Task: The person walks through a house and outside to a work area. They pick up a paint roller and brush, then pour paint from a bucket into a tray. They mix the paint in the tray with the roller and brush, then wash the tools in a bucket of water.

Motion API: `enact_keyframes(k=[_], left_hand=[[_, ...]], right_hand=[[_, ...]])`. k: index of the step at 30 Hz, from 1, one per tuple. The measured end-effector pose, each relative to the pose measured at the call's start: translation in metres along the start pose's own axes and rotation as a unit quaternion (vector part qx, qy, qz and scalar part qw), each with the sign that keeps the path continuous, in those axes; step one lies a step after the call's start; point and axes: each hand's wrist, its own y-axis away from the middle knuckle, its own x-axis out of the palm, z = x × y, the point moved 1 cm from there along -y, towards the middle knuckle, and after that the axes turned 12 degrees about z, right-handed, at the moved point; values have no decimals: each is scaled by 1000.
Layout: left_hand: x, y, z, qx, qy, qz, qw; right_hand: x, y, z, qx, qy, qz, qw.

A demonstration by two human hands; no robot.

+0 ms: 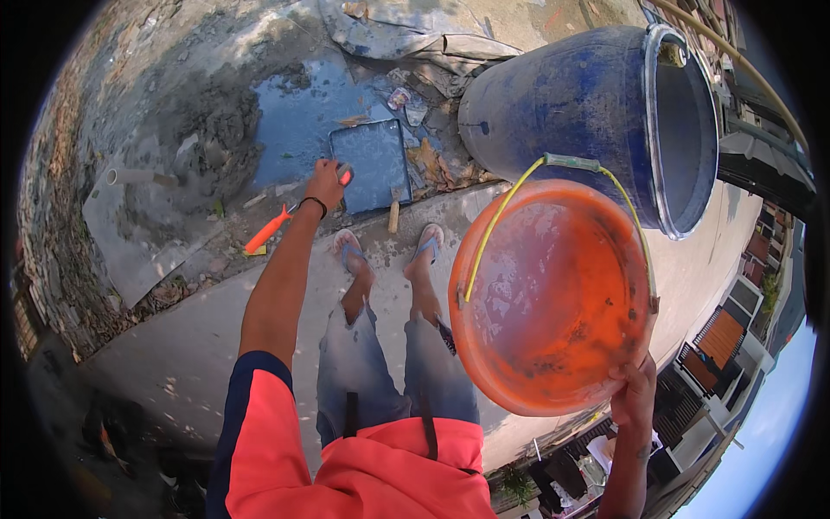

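Left hand [325, 180] over the left edge of the tray [363, 126], fingers curled closed around a black-and-orange grip [345, 174]. Orange-handled tool [271, 228] shows past the wrist, left of the tray; whether it joins the grip, cannot tell.

Right hand [637, 391], well right of the tray and nearer the body, pinches the rim of an orange bucket [553, 294]: thumb on the inside, fingers hidden behind. Bucket sits right of the tray and nearer the wearer, mouth tipped toward the wearer, inside smeared grey. Side hold probably keeps the weight off the feet and the tray uncovered. Yellow-wire carrying handle [571, 162] stands across the far side, unheld.

Trowel [394, 216] lies over the tray's near edge, wooden end toward the wearer, likely for easy reach. Sandals [351, 245] just short of that edge.

Around the tray: blue barrel [553, 104] to the right, crowding that side; dry leaves [428, 160] between. Wet grey heap [207, 130] and pale pipe [138, 176] to the left. Bucket hides part of the barrel and path [216, 355].
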Motion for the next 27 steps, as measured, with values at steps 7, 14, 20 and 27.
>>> enact_keyframes(k=[7, 14, 20, 27], left_hand=[[15, -52, 19, -73, 146, -8, 987], [74, -54, 24, -129, 303, -34, 944], [56, 10, 0, -104, 504, -181, 838], [-28, 121, -73, -41, 531, -94, 841]], right_hand=[[86, -179, -148, 35, 98, 126, 987], [98, -257, -248, 67, 34, 96, 993], [65, -311, -318, 105, -105, 55, 987], [14, -374, -427, 105, -162, 11, 981]])
